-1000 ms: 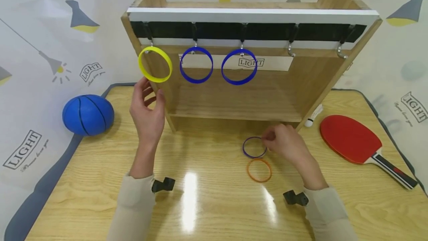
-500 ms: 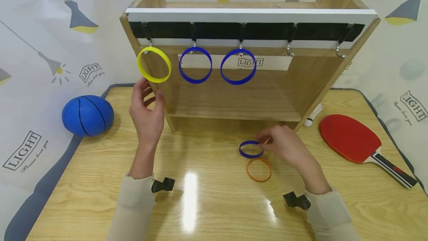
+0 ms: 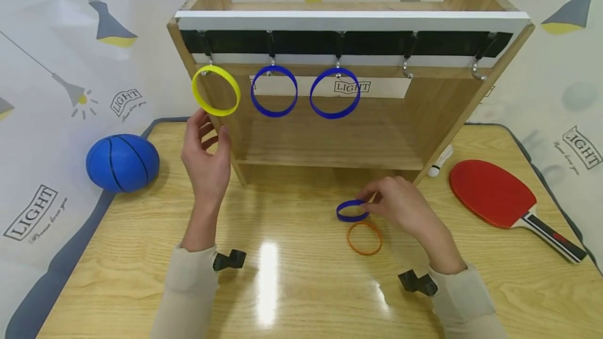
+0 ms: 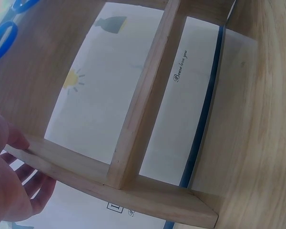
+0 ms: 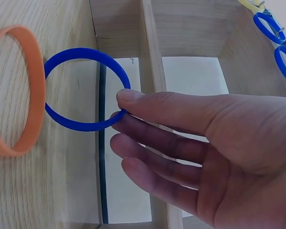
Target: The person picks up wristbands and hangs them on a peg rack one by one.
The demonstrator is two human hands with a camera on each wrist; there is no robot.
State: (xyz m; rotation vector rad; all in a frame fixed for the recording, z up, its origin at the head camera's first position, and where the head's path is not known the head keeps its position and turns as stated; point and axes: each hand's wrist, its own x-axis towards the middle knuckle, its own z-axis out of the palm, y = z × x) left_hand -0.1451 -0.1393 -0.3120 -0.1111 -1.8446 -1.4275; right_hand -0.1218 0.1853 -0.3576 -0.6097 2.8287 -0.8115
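Note:
My right hand [image 3: 400, 205] pinches a blue ring [image 5: 86, 126] at its edge between thumb and forefinger; the other fingers are spread loosely. An orange ring [image 3: 365, 238] lies on the table just in front of it. My left hand [image 3: 207, 158] grips the left side panel of the wooden shelf [image 3: 330, 164], thumb on the inner face and fingers outside, as the left wrist view shows. From hooks along the shelf's top rail hang a yellow ring [image 3: 196, 95] and two more blue rings, one in the middle [image 3: 253, 99] and one further right [image 3: 359, 95].
Two metal hooks at the right, the nearer one [image 3: 406, 69] and the end one [image 3: 477, 71], carry no ring. A blue ball [image 3: 122, 163] sits left of the shelf. To the right lie a red table-tennis bat [image 3: 492, 192] and a shuttlecock [image 3: 440, 161].
My right hand has shifted slightly left and tilted the blue ring up from lying flat. My left hand keeps its hold on the shelf panel.

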